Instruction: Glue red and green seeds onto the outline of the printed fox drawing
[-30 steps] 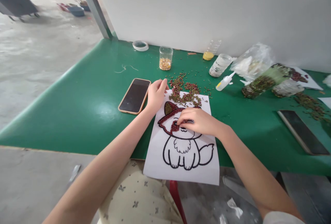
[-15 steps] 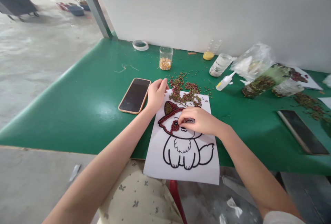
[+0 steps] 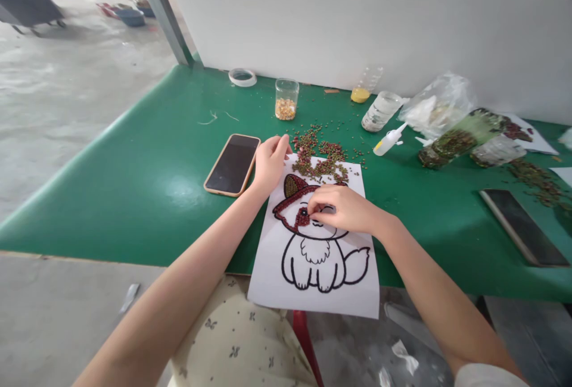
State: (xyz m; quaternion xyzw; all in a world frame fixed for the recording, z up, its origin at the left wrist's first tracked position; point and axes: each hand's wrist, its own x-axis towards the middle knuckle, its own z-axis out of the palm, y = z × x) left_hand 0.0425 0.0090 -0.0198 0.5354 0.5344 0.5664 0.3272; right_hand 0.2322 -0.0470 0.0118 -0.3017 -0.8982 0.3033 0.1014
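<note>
My right hand (image 3: 342, 208): thumb and forefinger tips together at the face on the drawing sheet (image 3: 270, 280), hiding part of it; any seed between them, cannot tell. My left hand (image 3: 269, 161): by the sheet's upper corner, fingers apart or together, cannot tell. Beyond my fingers: clear cup (image 3: 286, 89), orange-yellow kernels; rightward, greenish bottle (image 3: 476, 128), dark contents indistinct.

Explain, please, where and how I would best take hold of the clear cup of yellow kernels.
I'd grip the clear cup around its upper walls, above the kernels, coming from the left: it stands upright, and loose seeds lie toward its near right.
</note>
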